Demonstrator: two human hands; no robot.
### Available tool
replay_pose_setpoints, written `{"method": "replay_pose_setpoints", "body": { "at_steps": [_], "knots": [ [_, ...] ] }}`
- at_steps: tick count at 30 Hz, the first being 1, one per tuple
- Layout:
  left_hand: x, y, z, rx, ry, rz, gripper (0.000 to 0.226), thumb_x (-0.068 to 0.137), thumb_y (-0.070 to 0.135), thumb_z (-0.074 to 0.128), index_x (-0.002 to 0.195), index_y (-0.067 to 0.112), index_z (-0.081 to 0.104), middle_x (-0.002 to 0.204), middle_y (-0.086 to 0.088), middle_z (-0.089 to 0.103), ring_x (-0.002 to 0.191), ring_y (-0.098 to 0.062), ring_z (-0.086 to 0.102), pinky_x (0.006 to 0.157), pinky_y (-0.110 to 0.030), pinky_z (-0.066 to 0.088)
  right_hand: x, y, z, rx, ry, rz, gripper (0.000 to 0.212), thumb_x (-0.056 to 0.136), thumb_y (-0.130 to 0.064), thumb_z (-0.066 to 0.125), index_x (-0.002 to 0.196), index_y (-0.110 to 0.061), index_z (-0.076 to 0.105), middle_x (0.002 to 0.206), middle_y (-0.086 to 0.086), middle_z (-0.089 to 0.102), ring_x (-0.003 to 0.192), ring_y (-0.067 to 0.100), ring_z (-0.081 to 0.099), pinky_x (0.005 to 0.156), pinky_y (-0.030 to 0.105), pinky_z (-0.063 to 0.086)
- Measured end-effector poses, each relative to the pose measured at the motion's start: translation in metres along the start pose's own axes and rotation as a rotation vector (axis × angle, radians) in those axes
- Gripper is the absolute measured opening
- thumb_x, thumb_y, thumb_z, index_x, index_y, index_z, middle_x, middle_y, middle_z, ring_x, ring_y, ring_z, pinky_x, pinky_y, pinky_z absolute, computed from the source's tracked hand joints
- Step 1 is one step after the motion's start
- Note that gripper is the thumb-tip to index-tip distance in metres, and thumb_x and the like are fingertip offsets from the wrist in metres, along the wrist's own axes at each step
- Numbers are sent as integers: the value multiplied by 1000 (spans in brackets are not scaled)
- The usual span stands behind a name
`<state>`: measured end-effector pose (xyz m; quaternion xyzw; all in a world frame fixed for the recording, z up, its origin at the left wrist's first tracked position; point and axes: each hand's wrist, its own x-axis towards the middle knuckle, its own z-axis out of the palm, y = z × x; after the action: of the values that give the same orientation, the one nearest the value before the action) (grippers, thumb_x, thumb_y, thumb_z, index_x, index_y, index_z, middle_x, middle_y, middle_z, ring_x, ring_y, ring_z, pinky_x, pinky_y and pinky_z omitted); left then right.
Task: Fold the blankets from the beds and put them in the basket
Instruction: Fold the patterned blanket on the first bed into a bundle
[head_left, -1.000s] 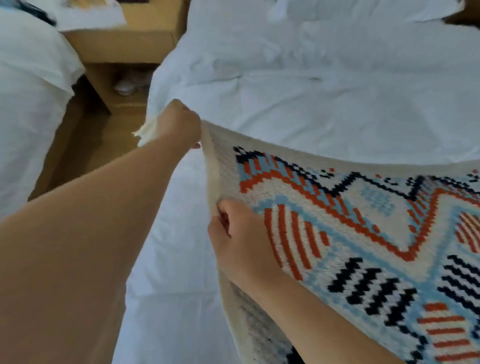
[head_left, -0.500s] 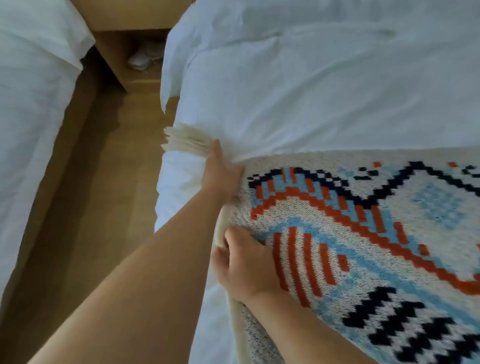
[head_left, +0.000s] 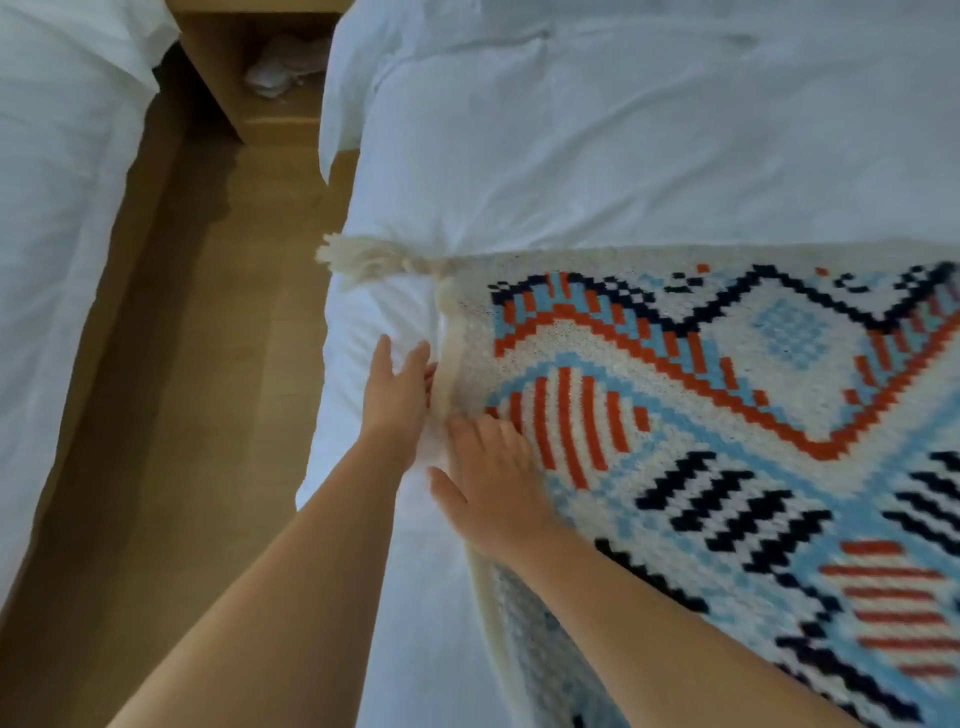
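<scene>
Since before: both hands have let go of the blanket (head_left: 727, 415) edge they held up — it now lies flat on the bed (head_left: 623, 156), its tassel (head_left: 358, 260) splayed over the mattress side.
Left hand (head_left: 395, 400): fingers spread, flat beside the cream border, holding nothing.
Right hand (head_left: 493, 478): fingers spread, palm pressing the knit near the orange-striped motif, holding nothing.
Step in hand: likely squaring and smoothing a fold at this corner — layers show stacked along the near edge.
Next move: probably calls for gripping the doubled edge and carrying it across for another fold; the basket is not in view.
Blanket: chunky, soft knit — cream ground, blocky orange, pale-blue and navy zigzags and stripes.
Bedding: smooth white sheets, lightly creased.
Surroundings: wooden floor (head_left: 182, 415), second bed (head_left: 52, 208) well apart to the left, wooden nightstand (head_left: 275, 119) between them.
</scene>
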<state>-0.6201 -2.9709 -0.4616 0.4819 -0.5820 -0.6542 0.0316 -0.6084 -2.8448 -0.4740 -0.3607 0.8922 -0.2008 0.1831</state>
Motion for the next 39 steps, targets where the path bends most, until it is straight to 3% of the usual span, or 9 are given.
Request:
{"method": "replay_pose_setpoints", "body": {
  "at_steps": [2,12,16,19,22,26,29,35,39],
  "knots": [
    [-35,-21,-9,88,-42,-35,56,86,44,56,137,25,43,125,-4,58,114,-20,56,103,-40,43,-49,-4,10,-28,-34,17,67,87,-46,20,144,-11,27,148,7,34,140,24,21,114,31,-2],
    [-240,-132,-28,291,-161,-151,27,85,33,64,104,15,57,93,-1,63,83,-19,62,81,-35,53,-286,-26,49,-259,-8,292,70,78,-44,42,135,-5,39,136,14,52,127,29,48,103,43,30],
    [-312,-183,-20,315,-303,-222,19,88,24,59,70,18,56,65,2,58,67,-18,55,64,-29,45,-348,-24,52,-232,83,373,81,57,-28,75,129,-6,44,124,12,60,117,28,53,96,44,45],
    [-354,-218,-9,275,-368,-289,8,86,16,58,89,14,65,85,-4,71,85,-21,66,80,-37,55,-388,-24,56,-136,86,435,76,56,-30,79,124,-7,51,110,8,63,100,25,64,83,37,54],
    [-382,-240,1,267,-338,-278,20,85,13,57,104,16,62,96,-4,71,92,-22,66,86,-41,55,-417,-18,57,-111,75,410,65,67,-43,56,122,-8,47,106,6,64,93,22,64,79,34,55],
    [-406,-255,4,327,-345,-270,25,80,22,60,105,17,61,92,-2,71,87,-21,67,81,-41,57,-454,-10,55,-136,25,319,88,56,-54,69,127,-5,49,117,6,62,106,22,61,91,35,50],
    [-420,-266,1,449,-360,-245,23,82,20,58,104,14,62,93,-5,71,88,-21,66,81,-36,56,-472,-13,54,-119,-32,256,97,44,-52,79,124,-6,50,109,3,64,98,21,64,83,34,55],
    [-444,-269,-17,487,-164,-198,19,92,24,50,94,5,53,89,-9,64,83,-26,61,78,-43,54,-467,-38,48,48,-124,331,29,73,-20,68,95,-8,54,92,6,59,84,24,57,73,36,53],
    [-448,-256,-48,308,-8,-210,18,88,17,58,101,10,49,95,-11,66,82,-23,65,75,-41,56,-457,-69,50,226,-161,288,27,86,-14,56,111,-8,49,108,7,52,94,23,55,76,35,51]
  ]
}}
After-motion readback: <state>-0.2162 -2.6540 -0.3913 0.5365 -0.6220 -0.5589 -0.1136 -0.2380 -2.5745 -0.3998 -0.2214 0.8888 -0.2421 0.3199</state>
